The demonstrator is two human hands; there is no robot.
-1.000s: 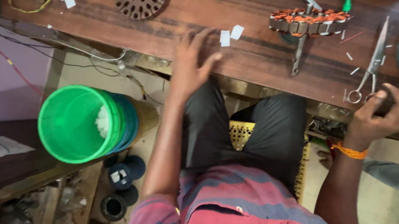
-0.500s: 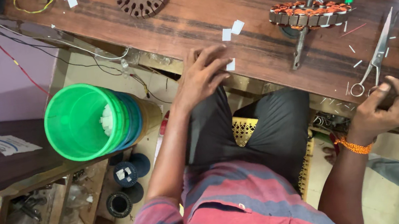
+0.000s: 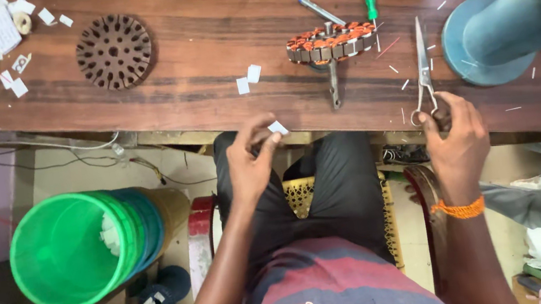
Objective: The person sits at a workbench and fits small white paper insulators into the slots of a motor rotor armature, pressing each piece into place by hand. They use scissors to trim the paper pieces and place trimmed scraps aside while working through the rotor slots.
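White paper slip (image 3: 278, 128), small, flat, pinched in left hand (image 3: 251, 162).

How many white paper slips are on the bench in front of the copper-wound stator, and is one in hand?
3: two white slips side by side on the bench left of the stator; one slip pinched in the left hand. More lie far left.

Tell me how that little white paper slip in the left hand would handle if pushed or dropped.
The paper slip looks thin and very light, so it would probably flutter or slide. Pinched in the left hand fingertips, it likely bends easily. Similar slips lie flat on the bench, unlikely to roll.
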